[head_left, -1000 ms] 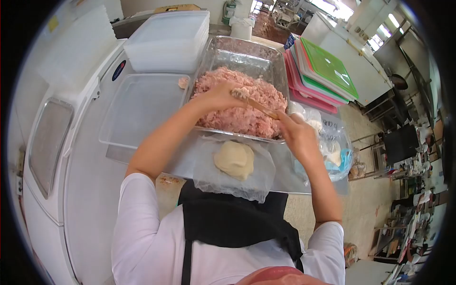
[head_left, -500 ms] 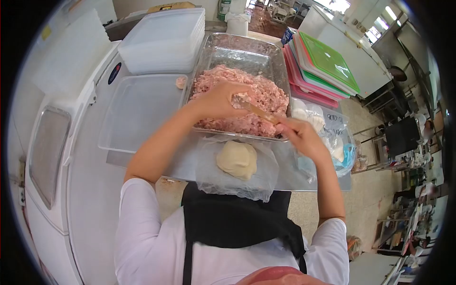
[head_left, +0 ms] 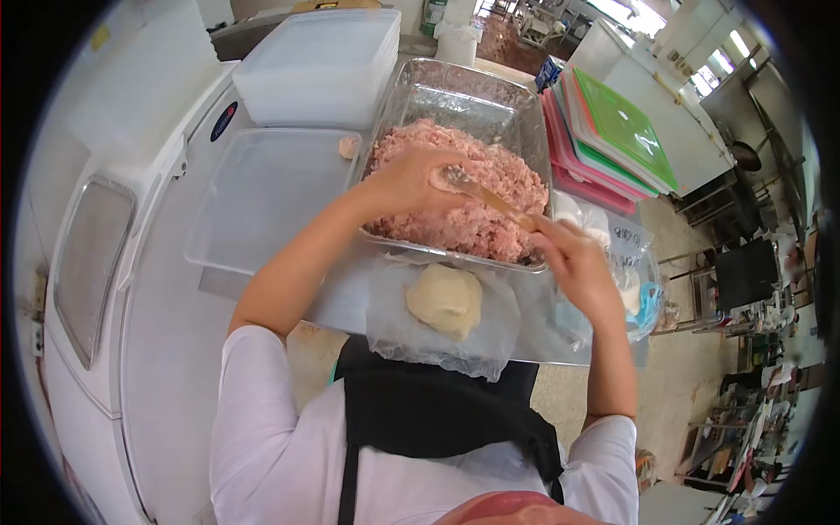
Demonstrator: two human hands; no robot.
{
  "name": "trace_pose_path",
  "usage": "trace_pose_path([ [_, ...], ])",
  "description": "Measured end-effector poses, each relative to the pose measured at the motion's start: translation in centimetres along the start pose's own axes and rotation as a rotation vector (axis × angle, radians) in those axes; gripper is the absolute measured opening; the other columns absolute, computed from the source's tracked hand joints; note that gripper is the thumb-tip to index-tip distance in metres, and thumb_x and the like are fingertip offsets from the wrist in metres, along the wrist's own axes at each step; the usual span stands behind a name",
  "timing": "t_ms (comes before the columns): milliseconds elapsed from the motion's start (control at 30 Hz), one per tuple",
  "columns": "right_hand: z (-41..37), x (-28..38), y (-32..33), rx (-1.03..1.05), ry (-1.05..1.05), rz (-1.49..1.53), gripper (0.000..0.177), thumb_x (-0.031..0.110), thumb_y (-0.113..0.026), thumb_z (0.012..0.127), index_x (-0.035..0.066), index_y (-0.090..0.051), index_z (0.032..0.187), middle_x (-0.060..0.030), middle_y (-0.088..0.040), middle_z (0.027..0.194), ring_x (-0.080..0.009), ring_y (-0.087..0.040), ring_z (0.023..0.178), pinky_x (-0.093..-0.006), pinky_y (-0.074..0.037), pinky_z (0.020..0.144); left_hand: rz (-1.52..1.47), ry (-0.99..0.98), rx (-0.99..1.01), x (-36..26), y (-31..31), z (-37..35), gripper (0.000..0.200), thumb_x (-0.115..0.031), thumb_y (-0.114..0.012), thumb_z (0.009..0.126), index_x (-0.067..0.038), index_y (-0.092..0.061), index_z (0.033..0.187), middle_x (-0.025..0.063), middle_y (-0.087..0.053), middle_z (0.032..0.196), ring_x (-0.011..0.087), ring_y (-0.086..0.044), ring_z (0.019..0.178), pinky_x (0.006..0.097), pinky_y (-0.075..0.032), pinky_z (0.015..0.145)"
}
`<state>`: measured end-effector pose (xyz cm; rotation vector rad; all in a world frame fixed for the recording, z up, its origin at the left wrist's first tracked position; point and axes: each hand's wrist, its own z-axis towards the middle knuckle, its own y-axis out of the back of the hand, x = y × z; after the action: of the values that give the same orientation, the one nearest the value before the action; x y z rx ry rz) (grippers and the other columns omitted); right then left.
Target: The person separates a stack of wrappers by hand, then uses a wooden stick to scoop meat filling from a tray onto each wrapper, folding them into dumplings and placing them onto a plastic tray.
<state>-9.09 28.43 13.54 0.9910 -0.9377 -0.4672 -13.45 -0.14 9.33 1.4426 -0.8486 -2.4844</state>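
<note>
My left hand (head_left: 418, 182) is cupped above the meat, holding a small pale dumpling wrapper (head_left: 442, 180) that the fingers mostly hide. In my right hand (head_left: 573, 258) is a flat brown spatula (head_left: 497, 205), its tip pressed into the wrapper at the left palm. Beneath both hands, pink minced meat (head_left: 468, 232) fills the near part of a clear deep tub (head_left: 472, 81). Closer to my body, a pale lump of dough (head_left: 444, 302) rests on a plastic bag (head_left: 394, 328). One small pinkish dumpling (head_left: 348, 146) sits at the corner of a translucent tray (head_left: 271, 197).
Stacked translucent containers (head_left: 315, 70) stand at the back left. To the right of the tub are coloured lids (head_left: 617, 122), with plastic bags (head_left: 626, 254) of white items in front of them. A white appliance (head_left: 105, 236) flanks the left side.
The view has shifted slightly, so the tub and trays appear a little further right. The spatula still meets the left palm, and both hands keep their holds.
</note>
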Motion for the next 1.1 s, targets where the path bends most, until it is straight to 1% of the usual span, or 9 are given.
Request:
trace_pose_path([
  [200, 0.4, -3.6, -0.6, -0.023, 0.051, 0.175, 0.031, 0.016, -0.060, 0.096, -0.003, -0.061, 0.120, -0.0107, -0.064, 0.088, -0.0190, -0.060, 0.078, -0.0311, -0.048, 0.074, 0.224, 0.160, -0.050, 4.1, 3.1, -0.7, 0.049, -0.027, -0.083, 0.074, -0.001, -0.063, 0.110, 0.0110, -0.068, 0.102, 0.0223, -0.063, 0.098, 0.0327, -0.047, 0.089],
  [267, -0.3, -5.2, -0.6, -0.038, 0.060, 0.170, 0.032, 0.018, -0.061, 0.096, -0.001, -0.062, 0.121, -0.0061, -0.061, 0.083, -0.0142, -0.057, 0.073, -0.0282, -0.046, 0.067, 0.132, 0.343, 0.037, 5.3, 7.7, -1.7, 0.054, -0.028, -0.082, 0.075, -0.001, -0.062, 0.117, 0.0129, -0.067, 0.107, 0.0240, -0.063, 0.099, 0.0331, -0.048, 0.090],
  [367, -1.3, -7.4, -0.7, -0.003, -0.058, 0.240, 0.032, 0.020, -0.061, 0.096, 0.002, -0.064, 0.122, 0.0004, -0.056, 0.077, -0.0072, -0.051, 0.064, -0.0227, -0.041, 0.057, 0.052, 0.450, -0.172, 14.3, 12.4, -4.8, 0.058, -0.028, -0.082, 0.074, 0.000, -0.060, 0.120, 0.0152, -0.066, 0.110, 0.0264, -0.063, 0.099, 0.0346, -0.048, 0.091],
  [467, -1.7, -8.5, -1.5, 0.026, -0.173, 0.341, 0.031, 0.022, -0.060, 0.097, 0.004, -0.064, 0.123, 0.0048, -0.052, 0.073, -0.0022, -0.043, 0.057, -0.0187, -0.034, 0.050, 0.446, 0.495, -0.219, 15.8, 14.0, -6.7, 0.048, -0.027, -0.079, 0.071, -0.003, -0.065, 0.109, 0.0163, -0.068, 0.102, 0.0279, -0.065, 0.095, 0.0347, -0.050, 0.084],
  [667, -0.9, -7.9, -3.0, 0.045, -0.151, 0.413, 0.031, 0.022, -0.060, 0.098, 0.004, -0.064, 0.122, 0.0056, -0.052, 0.074, -0.0009, -0.042, 0.057, -0.0170, -0.033, 0.049, 0.483, 0.554, -0.357, 19.4, 11.7, -6.5, 0.067, -0.021, -0.077, 0.076, -0.012, -0.047, 0.135, 0.0184, -0.064, 0.109, 0.0335, -0.063, 0.100, 0.0400, -0.050, 0.088],
  [800, -0.6, -7.2, -3.0, 0.062, -0.132, 0.394, 0.030, 0.019, -0.060, 0.097, 0.002, -0.064, 0.122, 0.0040, -0.057, 0.080, -0.0040, -0.047, 0.065, -0.0202, -0.038, 0.056, 0.496, 0.561, -0.341, 19.6, 10.4, -5.3, 0.071, -0.017, -0.074, 0.077, -0.013, -0.040, 0.140, 0.0242, -0.066, 0.104, 0.0397, -0.064, 0.098, 0.0465, -0.050, 0.084],
  [900, -0.5, -6.3, -3.0, 0.057, -0.112, 0.364, 0.029, 0.016, -0.064, 0.095, -0.004, -0.063, 0.116, -0.0063, -0.065, 0.094, -0.0124, -0.057, 0.088, -0.0260, -0.046, 0.080, 0.517, 0.574, -0.308, 19.6, 10.0, -5.0, 0.073, -0.016, -0.073, 0.079, -0.014, -0.037, 0.143, 0.0254, -0.065, 0.107, 0.0406, -0.063, 0.101, 0.0472, -0.050, 0.086],
  [1000, -0.2, -5.7, -3.5, 0.045, -0.030, 0.267, 0.029, 0.015, -0.064, 0.094, -0.003, -0.064, 0.116, -0.0109, -0.063, 0.088, -0.0191, -0.060, 0.083, -0.0280, -0.047, 0.076, 0.562, 0.517, -0.346, 20.3, 8.9, -5.2, 0.075, -0.015, -0.071, 0.079, -0.014, -0.035, 0.145, 0.0245, -0.065, 0.109, 0.0404, -0.062, 0.103, 0.0473, -0.049, 0.088],
  [1100, 0.7, -4.4, -1.6, 0.124, 0.003, -0.048, 0.027, 0.015, -0.064, 0.092, 0.002, -0.065, 0.116, -0.0144, -0.060, 0.083, -0.0287, -0.061, 0.074, -0.0324, -0.048, 0.068, 0.564, 0.487, -0.354, 20.1, 8.1, -5.5, 0.074, -0.014, -0.070, 0.081, -0.013, -0.034, 0.146, 0.0230, -0.065, 0.110, 0.0400, -0.062, 0.104, 0.0474, -0.049, 0.090],
])
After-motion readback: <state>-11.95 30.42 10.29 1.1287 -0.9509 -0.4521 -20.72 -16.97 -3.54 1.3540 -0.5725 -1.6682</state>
